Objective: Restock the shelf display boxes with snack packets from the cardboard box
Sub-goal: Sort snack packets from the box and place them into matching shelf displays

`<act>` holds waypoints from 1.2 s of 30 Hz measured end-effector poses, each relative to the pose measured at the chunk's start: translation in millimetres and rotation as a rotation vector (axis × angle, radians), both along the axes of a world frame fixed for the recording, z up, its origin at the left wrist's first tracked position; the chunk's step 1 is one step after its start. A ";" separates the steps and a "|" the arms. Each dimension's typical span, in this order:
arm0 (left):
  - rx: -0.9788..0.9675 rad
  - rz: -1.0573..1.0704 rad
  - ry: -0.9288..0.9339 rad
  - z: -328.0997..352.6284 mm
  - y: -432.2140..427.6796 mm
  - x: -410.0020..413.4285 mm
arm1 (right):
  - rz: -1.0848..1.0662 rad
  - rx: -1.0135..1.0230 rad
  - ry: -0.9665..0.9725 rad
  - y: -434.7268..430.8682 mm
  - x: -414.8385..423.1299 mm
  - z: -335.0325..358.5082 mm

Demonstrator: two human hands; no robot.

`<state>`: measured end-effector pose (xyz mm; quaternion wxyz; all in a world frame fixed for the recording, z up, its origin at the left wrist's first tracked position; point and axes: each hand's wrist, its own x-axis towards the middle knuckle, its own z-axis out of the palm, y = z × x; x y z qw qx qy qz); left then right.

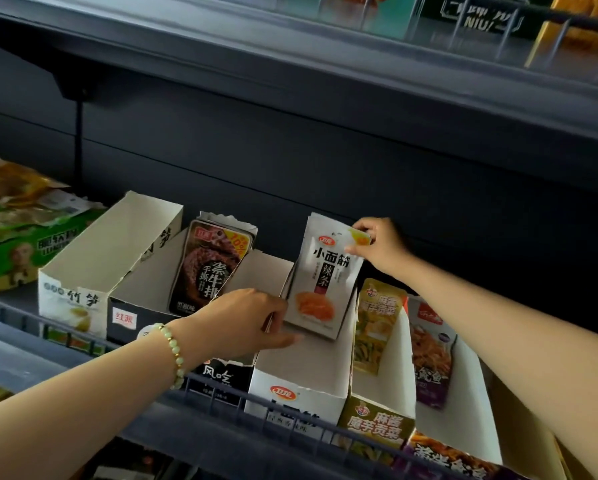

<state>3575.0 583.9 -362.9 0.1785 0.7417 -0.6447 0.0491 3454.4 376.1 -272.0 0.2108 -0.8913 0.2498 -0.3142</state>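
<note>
Standing the packet [325,271] upright near the back of the white box [304,372]. Right hand [380,247] pinching its top corner, left hand [252,320] curled against the lower left edge, can't tell if actually gripping. Looks light, floppy and kinda slick, so probably best taken by the flat sealed top, not squeezed mid-pouch.

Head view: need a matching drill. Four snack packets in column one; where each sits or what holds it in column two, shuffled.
Column 1
1. white packet
2. dark brown packet
3. yellow-green packet
4. purple packet

Column 2
A. stands in the gold-fronted box
B. pinched at its top corner by the right hand
C. stands in the purple-fronted box, farthest right
D. stands in the black-fronted box

Pairs: 1-B, 2-D, 3-A, 4-C
</note>
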 end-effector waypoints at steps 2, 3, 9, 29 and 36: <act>-0.003 -0.001 -0.002 -0.3 -0.4 -0.7 | -0.037 0.019 -0.004 -8.0 4.7 -4.5; -0.001 -0.002 0.010 -0.6 -0.2 -0.7 | -0.056 0.029 0.018 -11.6 5.7 -7.2; 0.027 -0.002 0.035 -0.1 -0.9 -1.6 | -0.099 0.050 0.041 -22.5 1.8 -18.8; -0.021 0.100 -0.121 5.5 82.5 -89.3 | 0.045 -0.081 0.375 118.5 -208.3 -46.7; 0.085 -0.003 -0.047 -25.1 140.4 -158.2 | 0.084 0.076 0.487 197.7 -293.4 -117.8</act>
